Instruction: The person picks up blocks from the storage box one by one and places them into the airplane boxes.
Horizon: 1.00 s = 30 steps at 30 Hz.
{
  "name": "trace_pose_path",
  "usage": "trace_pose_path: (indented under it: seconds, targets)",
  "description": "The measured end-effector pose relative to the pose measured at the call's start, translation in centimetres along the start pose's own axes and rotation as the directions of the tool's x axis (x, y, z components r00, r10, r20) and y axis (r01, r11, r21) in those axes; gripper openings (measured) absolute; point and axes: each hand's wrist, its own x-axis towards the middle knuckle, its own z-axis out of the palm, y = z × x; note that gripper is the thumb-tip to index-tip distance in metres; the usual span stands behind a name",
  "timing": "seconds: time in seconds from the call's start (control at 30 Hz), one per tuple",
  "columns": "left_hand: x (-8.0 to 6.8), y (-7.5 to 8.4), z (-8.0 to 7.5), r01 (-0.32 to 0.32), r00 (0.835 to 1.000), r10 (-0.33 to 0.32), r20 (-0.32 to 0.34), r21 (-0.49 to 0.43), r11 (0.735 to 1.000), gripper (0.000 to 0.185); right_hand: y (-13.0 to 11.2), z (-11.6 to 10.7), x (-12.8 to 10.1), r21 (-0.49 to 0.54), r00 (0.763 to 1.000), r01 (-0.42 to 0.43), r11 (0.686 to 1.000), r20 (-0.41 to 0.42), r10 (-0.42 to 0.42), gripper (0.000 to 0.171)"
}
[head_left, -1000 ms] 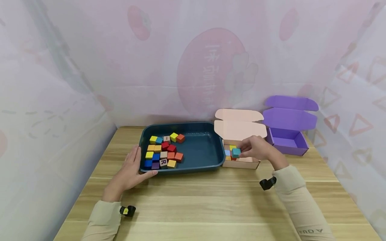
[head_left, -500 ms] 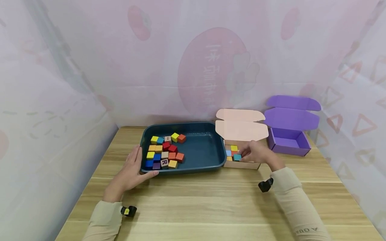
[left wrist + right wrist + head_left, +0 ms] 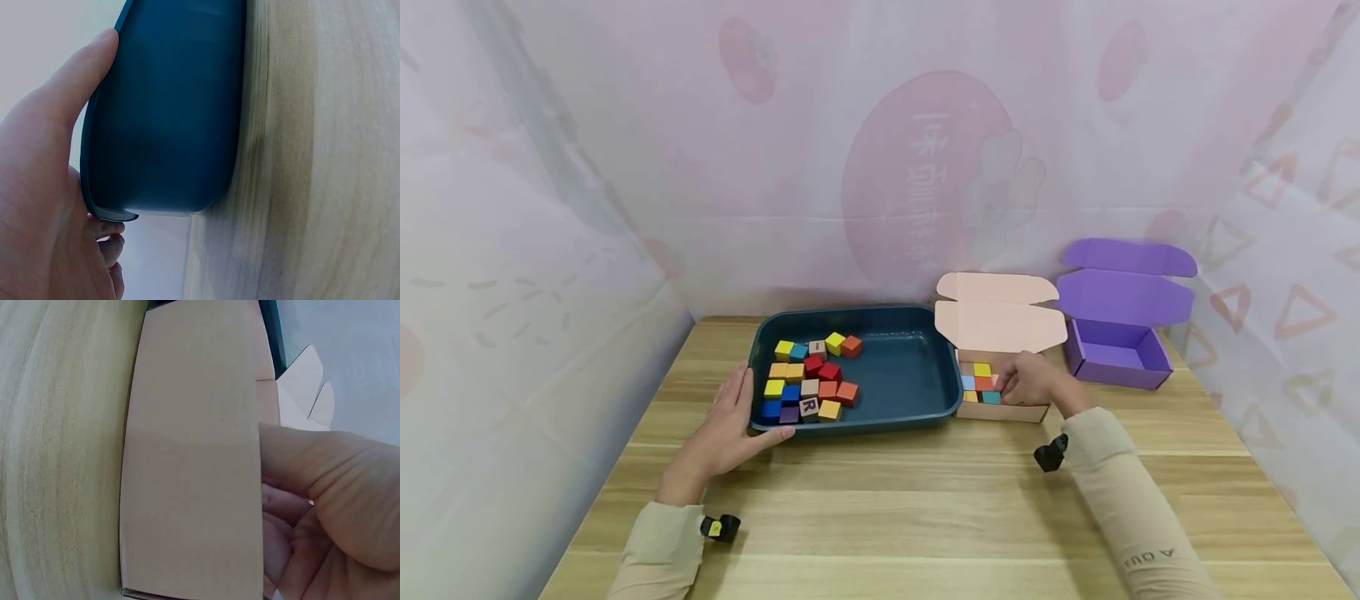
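Note:
My left hand (image 3: 718, 429) rests on the near left corner of the dark blue tray (image 3: 898, 400). Its fingers lie along the left side and the thumb along the front rim (image 3: 87, 134). Inside the tray's left half lie several coloured cubes, among them a cube marked R (image 3: 808, 407). My right hand (image 3: 1033, 381) reaches into the peach cardboard box (image 3: 1011, 412), its fingertips beside the teal cube (image 3: 991, 397). That cube sits in the front row, next to orange-red (image 3: 982, 383) and yellow (image 3: 981, 368) cubes. In the right wrist view, the box wall (image 3: 194, 450) hides the fingertips.
The peach box's lid (image 3: 1000, 323) stands raised behind it. An open purple box (image 3: 1120, 371) stands to the right, lid up. Printed white cloth (image 3: 790, 183) hangs around the wooden table (image 3: 887, 508). Tray and peach box stand side by side.
The teal cube, first held raised in my right fingers, is now down in the front row of the peach box. My right hand has moved slightly toward me; the left hand stays on the tray.

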Motion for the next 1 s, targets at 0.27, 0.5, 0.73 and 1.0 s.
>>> trace_pose_path:
  seconds: [0.27,0.5,0.73,1.0]
  targets:
    - [-0.1,-0.1,0.2,0.002,1.000,-0.002,-0.002,-0.002,1.000,0.132,-0.7,0.0,0.0,0.184,0.983,-0.181,0.966,0.050,0.175,0.009]
    - [0.0,-0.1,0.1,-0.006,1.000,0.006,-0.003,-0.014,1.000,0.130,-1.9,-0.3,-0.5,0.116,0.986,-0.164,0.980,-0.011,0.167,0.014]
    - [0.0,0.0,0.0,-0.004,1.000,0.004,-0.002,-0.009,1.000,0.131,-5.7,-1.6,-0.6,-0.015,0.984,-0.019,1.000,-0.176,0.016,0.023]
    - [0.0,0.0,-0.1,-0.008,1.000,0.008,-0.004,-0.009,1.000,0.131,-12.0,-0.4,0.3,-0.036,0.960,0.249,0.968,-0.124,-0.252,0.032]
